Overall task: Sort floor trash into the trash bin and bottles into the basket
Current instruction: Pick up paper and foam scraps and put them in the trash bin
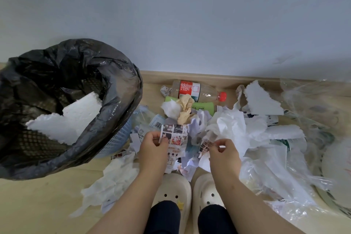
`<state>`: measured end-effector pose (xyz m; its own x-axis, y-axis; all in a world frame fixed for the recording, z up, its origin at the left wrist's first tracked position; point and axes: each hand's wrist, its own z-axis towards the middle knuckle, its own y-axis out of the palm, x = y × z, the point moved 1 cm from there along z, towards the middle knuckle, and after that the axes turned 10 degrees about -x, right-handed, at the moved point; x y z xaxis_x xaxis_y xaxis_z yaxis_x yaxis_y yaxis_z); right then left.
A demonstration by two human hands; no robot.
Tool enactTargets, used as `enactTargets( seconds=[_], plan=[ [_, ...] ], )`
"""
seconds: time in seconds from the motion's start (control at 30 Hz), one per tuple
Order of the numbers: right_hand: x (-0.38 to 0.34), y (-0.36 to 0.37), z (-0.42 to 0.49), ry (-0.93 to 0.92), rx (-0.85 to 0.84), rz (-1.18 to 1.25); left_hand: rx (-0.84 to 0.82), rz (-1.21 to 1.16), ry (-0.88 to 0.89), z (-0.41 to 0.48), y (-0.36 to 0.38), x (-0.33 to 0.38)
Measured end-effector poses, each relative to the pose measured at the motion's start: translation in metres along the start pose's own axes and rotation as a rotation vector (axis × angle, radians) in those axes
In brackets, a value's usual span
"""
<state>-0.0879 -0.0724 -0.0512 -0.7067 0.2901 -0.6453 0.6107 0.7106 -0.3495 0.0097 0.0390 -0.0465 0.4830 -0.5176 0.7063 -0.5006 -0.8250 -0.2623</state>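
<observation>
The left hand (152, 143) pinched the left edge of a printed leaflet (174, 138) between thumb and curled fingers, just right of the bin (121, 74). The leaflet's long axis ran alongside the bin's right flank. Farther right of the bin, the right hand (221, 150) pinched a small scrap (206, 143), its fingers curled too. The bin's mouth lay up and left of both hands, so the left hand was nearer and likely had the shorter carry. A clear bottle (197, 91) lay right of the bin, beyond both hands, its cap pointing away from the bin.
</observation>
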Motion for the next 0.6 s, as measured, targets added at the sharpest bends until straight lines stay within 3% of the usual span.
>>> enactTargets(
  seconds=[0.13, 0.27, 0.47, 0.6],
  plan=[
    [0.003, -0.004, -0.005, 0.082, 0.023, 0.226, -0.041, 0.085, 0.005, -0.003, 0.006, -0.004],
    [0.0, -0.002, -0.011, 0.143, -0.067, 0.473, -0.187, 0.101, -0.016, -0.012, 0.014, -0.004],
    [0.0, 0.003, -0.017, 0.098, -0.227, 0.374, -0.348, -0.088, -0.139, -0.017, 0.019, -0.008],
    [0.002, 0.012, -0.013, 0.087, -0.327, 0.299, -0.348, -0.247, -0.209, -0.011, 0.02, -0.012]
  ],
)
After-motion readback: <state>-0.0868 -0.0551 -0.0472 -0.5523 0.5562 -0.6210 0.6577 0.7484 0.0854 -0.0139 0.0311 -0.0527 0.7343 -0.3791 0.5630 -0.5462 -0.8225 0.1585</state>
